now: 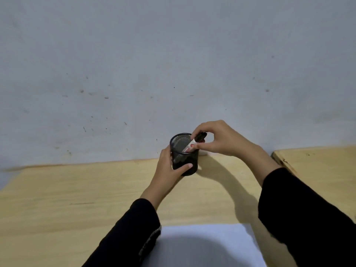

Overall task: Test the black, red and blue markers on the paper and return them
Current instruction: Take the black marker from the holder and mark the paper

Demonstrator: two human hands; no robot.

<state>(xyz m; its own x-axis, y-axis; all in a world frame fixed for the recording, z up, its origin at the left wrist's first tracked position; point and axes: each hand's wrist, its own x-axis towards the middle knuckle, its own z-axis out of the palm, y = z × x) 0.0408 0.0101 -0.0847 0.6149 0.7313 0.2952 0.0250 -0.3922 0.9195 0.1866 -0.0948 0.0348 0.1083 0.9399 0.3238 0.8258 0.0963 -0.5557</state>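
A black mesh pen holder (180,143) stands near the far edge of the wooden table (81,193), by the wall. My left hand (169,170) wraps around its left side and front. My right hand (217,138) pinches a marker (194,144) with a white body and black cap, which leans tilted with its lower end inside the holder's mouth. A white sheet of paper (208,245) lies at the near edge, between my forearms. Other markers are not visible; the holder's inside is too dark to tell.
A grey, scuffed wall (173,64) rises straight behind the table. A second wooden surface (316,162) adjoins on the right with a gap between the two. My black sleeves cover parts of the paper's left and right sides.
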